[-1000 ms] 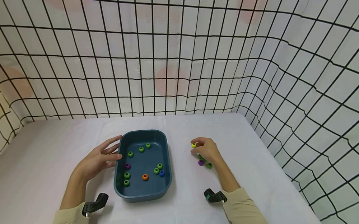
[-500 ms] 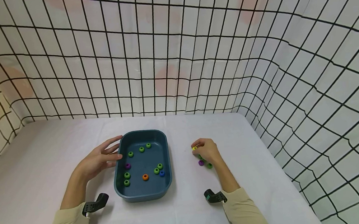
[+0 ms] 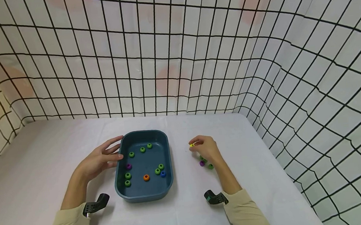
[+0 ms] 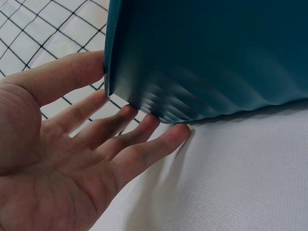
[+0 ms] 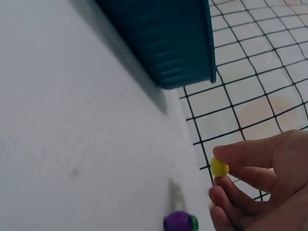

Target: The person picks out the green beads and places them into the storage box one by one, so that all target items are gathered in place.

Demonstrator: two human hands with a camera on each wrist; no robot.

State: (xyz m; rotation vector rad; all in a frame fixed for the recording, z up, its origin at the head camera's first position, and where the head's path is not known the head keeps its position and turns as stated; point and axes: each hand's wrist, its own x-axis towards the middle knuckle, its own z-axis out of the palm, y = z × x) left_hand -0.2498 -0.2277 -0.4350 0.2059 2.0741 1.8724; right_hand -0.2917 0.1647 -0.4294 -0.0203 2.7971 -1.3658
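My right hand (image 3: 206, 148) pinches a small yellow bead (image 5: 220, 167) between thumb and fingertips, raised over the white cloth to the right of the tray. Close below that hand lies a little cluster of beads, with a purple bead (image 3: 202, 163) and a green bead (image 3: 210, 166) showing; the hand partly covers the others. On the left, my other hand (image 3: 98, 160) has its fingers extended against the side of a dark blue tray (image 4: 192, 62), thumb at the rim. Inside the tray are several green beads, one purple bead (image 3: 128, 166), one orange bead (image 3: 146, 177) and one blue bead (image 3: 163, 173).
White cloth (image 3: 190, 213) covers the tabletop. Black-lined grid netting (image 3: 175, 55) rises behind the table and along both sides. A black wrist camera (image 3: 95, 204) sits on the left wrist and another black camera (image 3: 215, 197) on the right.
My right hand dips slightly toward the cluster, then rises and shifts a little left with the yellow bead. The left hand and tray keep their places.
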